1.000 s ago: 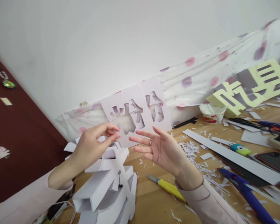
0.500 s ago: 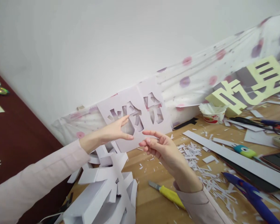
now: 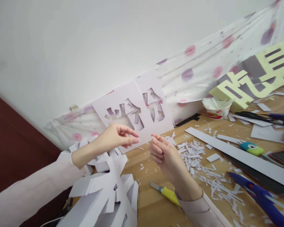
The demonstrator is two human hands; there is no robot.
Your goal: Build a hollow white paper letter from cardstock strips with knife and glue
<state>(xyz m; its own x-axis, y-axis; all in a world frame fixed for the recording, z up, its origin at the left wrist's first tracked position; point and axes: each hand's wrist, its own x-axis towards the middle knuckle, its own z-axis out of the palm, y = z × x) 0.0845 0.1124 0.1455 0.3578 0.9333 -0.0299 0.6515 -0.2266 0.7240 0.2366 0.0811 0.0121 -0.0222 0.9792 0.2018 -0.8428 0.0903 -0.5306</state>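
Observation:
My left hand [image 3: 115,135] hovers in front of the white cut-out board [image 3: 145,126], thumb and index finger apart, with nothing visible between them. To its right is my right hand [image 3: 164,153], its fingers curled and the thumb pressed to the index finger. Anything in that pinch is too small to make out. The board leans on the wall with character shapes cut through it. Below my left hand lies a white three-dimensional paper character [image 3: 104,195]. A yellow utility knife [image 3: 170,196], blade out, rests on the table beside my right wrist.
Paper scraps [image 3: 192,154] litter the wooden table [image 3: 151,205]. On the right are a long white strip [image 3: 239,154], a blue glue gun [image 3: 257,195] and a paper tub [image 3: 216,108]. Pale yellow block characters [image 3: 236,91] stand behind, against a dotted plastic sheet [image 3: 203,75].
My left hand has turned and moved slightly left and down, its fingers curling more. My right hand's index finger has drawn in toward the thumb. The view has shifted a little.

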